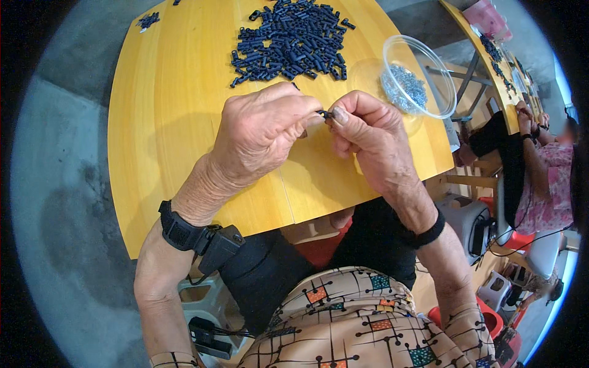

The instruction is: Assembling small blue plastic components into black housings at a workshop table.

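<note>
In the head view, the left hand (261, 129) and the right hand (374, 132) of the person are near each other above the yellow wooden tabletop (165, 92). Thumb and fingers of both are pressed together on a small black piece (323, 114), seemingly of hard plastic, which lies between the fingertips. Because the fingers cover it mostly, one cannot tell whether it is one part or two joined.

Beyond the hands there is a heap of short black tubular parts (291, 43). On the right stands a round transparent plastic tub (453, 80) with small silvery metal pieces (405, 87) inside.

The piece is probably very light and stiff, not fragile, but perhaps a little slippery because it is so smooth and small. It seems best to pinch it by its opposite ends.
</note>
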The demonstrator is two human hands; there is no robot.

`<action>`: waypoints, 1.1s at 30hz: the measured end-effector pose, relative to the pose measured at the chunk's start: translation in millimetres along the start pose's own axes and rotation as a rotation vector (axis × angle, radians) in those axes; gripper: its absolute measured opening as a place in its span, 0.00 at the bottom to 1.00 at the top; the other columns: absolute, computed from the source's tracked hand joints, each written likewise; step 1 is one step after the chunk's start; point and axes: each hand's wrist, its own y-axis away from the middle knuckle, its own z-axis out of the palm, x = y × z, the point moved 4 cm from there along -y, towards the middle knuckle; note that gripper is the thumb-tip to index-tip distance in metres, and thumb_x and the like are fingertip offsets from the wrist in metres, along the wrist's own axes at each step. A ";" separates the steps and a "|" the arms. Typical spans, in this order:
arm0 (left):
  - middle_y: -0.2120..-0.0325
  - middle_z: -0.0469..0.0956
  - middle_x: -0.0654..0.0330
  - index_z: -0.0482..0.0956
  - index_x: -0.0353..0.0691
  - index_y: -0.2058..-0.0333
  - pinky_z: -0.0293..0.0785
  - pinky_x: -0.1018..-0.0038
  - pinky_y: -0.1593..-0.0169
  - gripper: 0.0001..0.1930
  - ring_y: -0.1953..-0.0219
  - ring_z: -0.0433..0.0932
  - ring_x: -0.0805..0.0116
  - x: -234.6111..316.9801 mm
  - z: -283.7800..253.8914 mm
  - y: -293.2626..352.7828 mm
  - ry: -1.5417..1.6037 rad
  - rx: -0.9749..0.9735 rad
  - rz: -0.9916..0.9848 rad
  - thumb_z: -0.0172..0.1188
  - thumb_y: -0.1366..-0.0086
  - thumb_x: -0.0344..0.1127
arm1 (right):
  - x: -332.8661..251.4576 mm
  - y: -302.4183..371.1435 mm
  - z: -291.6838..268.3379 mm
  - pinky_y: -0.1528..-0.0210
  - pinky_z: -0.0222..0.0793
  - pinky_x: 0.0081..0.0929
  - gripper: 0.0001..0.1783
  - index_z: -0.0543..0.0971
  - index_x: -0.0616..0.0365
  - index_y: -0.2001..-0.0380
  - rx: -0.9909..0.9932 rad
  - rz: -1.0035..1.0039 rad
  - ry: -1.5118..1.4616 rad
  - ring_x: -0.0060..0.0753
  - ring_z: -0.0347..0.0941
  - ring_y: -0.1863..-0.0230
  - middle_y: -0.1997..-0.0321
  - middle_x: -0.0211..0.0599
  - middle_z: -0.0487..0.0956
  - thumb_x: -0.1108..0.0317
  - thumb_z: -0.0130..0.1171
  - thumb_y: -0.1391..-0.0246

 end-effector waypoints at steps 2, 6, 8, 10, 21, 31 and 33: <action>0.79 0.75 0.56 0.77 0.33 0.70 0.70 0.77 0.78 0.07 0.81 0.75 0.68 2.5 -2.2 -1.1 -0.029 0.023 0.042 0.62 0.47 0.28 | 0.3 -1.9 -1.1 0.79 0.62 0.13 0.07 0.76 0.59 0.71 -0.013 0.028 -0.059 0.14 0.66 0.80 0.78 0.24 0.73 0.67 0.57 0.45; 0.79 0.75 0.56 0.77 0.34 0.70 0.70 0.77 0.77 0.08 0.80 0.75 0.67 7.8 -3.8 -3.4 -0.093 0.065 0.109 0.63 0.48 0.30 | 3.5 -0.9 1.6 0.78 0.64 0.14 0.08 0.76 0.59 0.70 -0.145 0.162 -0.322 0.16 0.67 0.80 0.77 0.26 0.74 0.65 0.56 0.45; 0.78 0.75 0.56 0.77 0.35 0.70 0.70 0.77 0.77 0.08 0.79 0.75 0.66 9.8 -4.4 -3.1 -0.125 0.081 0.120 0.63 0.48 0.31 | 3.3 -0.2 2.1 0.77 0.64 0.15 0.09 0.76 0.59 0.69 -0.177 0.163 -0.388 0.17 0.67 0.79 0.77 0.27 0.74 0.64 0.56 0.45; 0.78 0.75 0.56 0.78 0.36 0.70 0.70 0.77 0.77 0.08 0.79 0.75 0.66 10.9 -4.1 -3.0 -0.136 0.074 0.123 0.63 0.48 0.31 | 4.6 0.8 2.2 0.77 0.66 0.16 0.09 0.75 0.59 0.68 -0.195 0.219 -0.439 0.17 0.68 0.79 0.75 0.28 0.74 0.65 0.56 0.45; 0.80 0.70 0.63 0.82 0.39 0.66 0.66 0.80 0.77 0.12 0.79 0.70 0.73 16.4 -6.8 -2.6 -0.125 0.103 0.132 0.66 0.53 0.28 | 2.7 3.8 7.3 0.73 0.68 0.17 0.15 0.75 0.60 0.58 -0.274 0.206 -0.453 0.18 0.69 0.76 0.69 0.29 0.76 0.62 0.54 0.44; 0.81 0.66 0.65 0.82 0.38 0.65 0.63 0.80 0.79 0.14 0.80 0.66 0.74 12.4 -1.8 -0.6 -0.190 0.129 0.187 0.68 0.55 0.26 | 5.0 2.5 6.5 0.71 0.65 0.19 0.14 0.76 0.61 0.62 -0.313 0.256 -0.543 0.20 0.66 0.75 0.70 0.30 0.76 0.61 0.55 0.44; 0.81 0.66 0.64 0.82 0.37 0.65 0.64 0.80 0.79 0.14 0.80 0.67 0.73 13.3 -0.8 -2.2 -0.191 0.128 0.198 0.68 0.55 0.27 | 5.9 2.8 6.4 0.72 0.63 0.18 0.14 0.75 0.61 0.62 -0.313 0.261 -0.554 0.20 0.64 0.76 0.71 0.28 0.75 0.61 0.55 0.44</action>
